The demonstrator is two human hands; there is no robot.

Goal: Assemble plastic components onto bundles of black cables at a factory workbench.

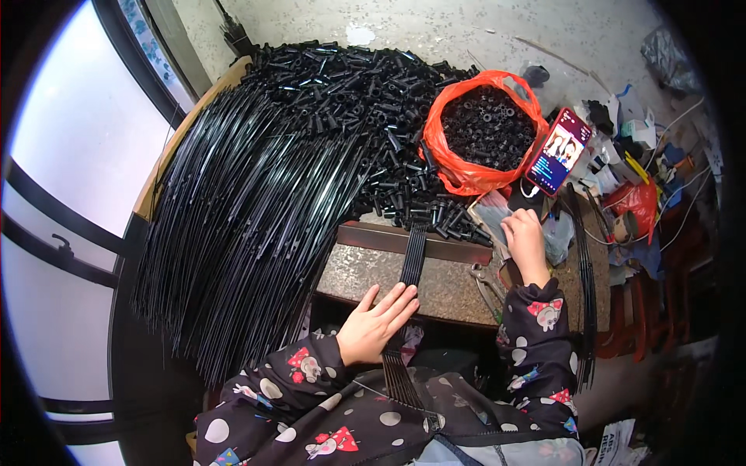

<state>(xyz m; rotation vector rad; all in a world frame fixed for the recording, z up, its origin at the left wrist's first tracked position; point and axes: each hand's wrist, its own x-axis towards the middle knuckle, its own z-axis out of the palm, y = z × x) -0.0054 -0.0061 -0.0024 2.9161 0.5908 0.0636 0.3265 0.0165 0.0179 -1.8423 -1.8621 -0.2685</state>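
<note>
My left hand (377, 322) lies flat with its fingers stretched out over a row of thin black rods (414, 256). Side by side, these rods run from a low dark metal rail (454, 250) at the bench's back down toward my lap. To the right, my right hand (526, 242) has its fingertips pinched together above an open container with clear plastic (491, 211) in it. Whatever is between those fingertips is too small to make out. Beside the right wrist, a pair of pliers (486, 289) rests on the worn bench top (365, 273).
A big bundle of long black rods (241, 233) covers the left side. Behind it spreads a heap of black tubular parts (334, 85). A red plastic bag (458, 182) holds small black rings. A lit phone (558, 151) stands beside it. More black rods (584, 295) hang at the right.
</note>
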